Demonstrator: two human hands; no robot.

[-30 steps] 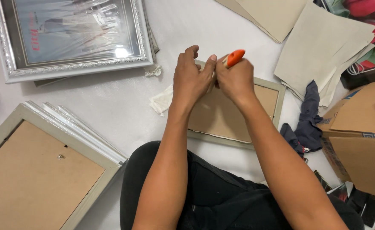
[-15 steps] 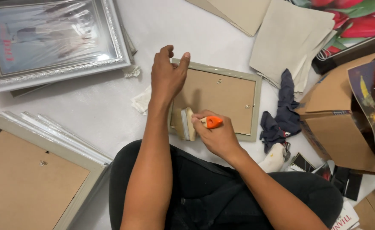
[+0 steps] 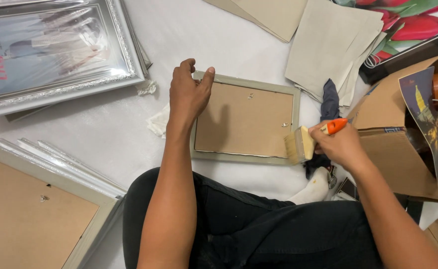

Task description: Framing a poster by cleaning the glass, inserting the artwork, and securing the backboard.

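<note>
Head view: the left hand (image 3: pixel 186 94) is resting on the frame's (image 3: pixel 244 119) top-left corner, fingers loosely curled, grip holding nothing. The frame is lying face down on the white floor (image 3: pixel 104 129), long axis running left to right. The right hand (image 3: pixel 341 144) is gripping a brush (image 3: pixel 306 142) by its orange handle, bristles pointing left, touching the frame's lower-right corner. The frame is lying left of the brush.

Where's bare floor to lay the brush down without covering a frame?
Bare white floor lies between the silver frame, the stacked frames and the left hand. Another patch sits above the face-down frame, below the paper sheets. Crowded right of the right hand holding the brush: cardboard box, dark cloth.
</note>
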